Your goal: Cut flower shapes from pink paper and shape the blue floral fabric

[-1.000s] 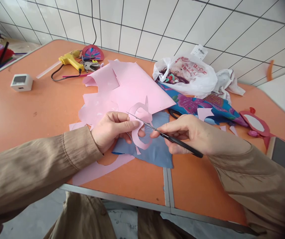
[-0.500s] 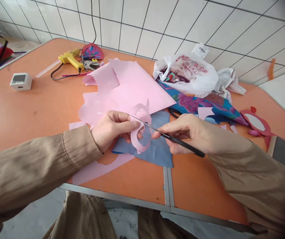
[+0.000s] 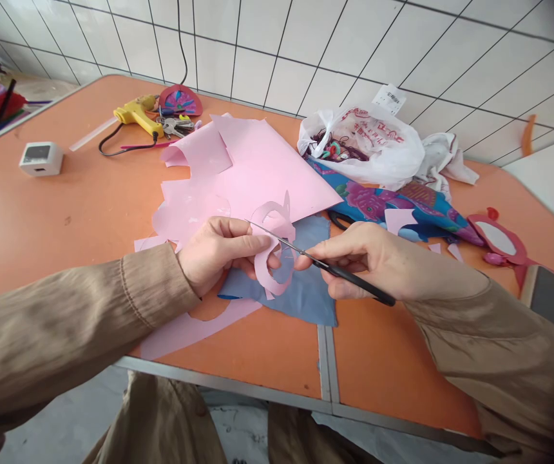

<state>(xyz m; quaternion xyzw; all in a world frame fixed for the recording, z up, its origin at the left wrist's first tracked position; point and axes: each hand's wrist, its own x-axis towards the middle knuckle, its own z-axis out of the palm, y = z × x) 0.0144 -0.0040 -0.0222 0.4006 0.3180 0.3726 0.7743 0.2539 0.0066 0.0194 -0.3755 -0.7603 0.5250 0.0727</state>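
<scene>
Over orange tabletop (image 3: 88,212), above blue fabric (image 3: 306,299): curled pink cutout (image 3: 270,280), pinched thumb-to-finger in left hand (image 3: 223,248), the nearer; black-handled scissors (image 3: 344,276), gripped in right hand (image 3: 373,258) at fabric's right, long axis slanting leftward and away across cutout.

1 yellow glue gun (image 3: 134,116) is lying near a bunch of keys (image 3: 175,126) on the orange table (image 3: 88,212). 1 white box (image 3: 41,159) is sitting left of them. 1 white plastic bag (image 3: 386,151) is resting behind a blue floral cloth (image 3: 366,203), which is stretching toward 1 red-rimmed oval (image 3: 496,238).
</scene>
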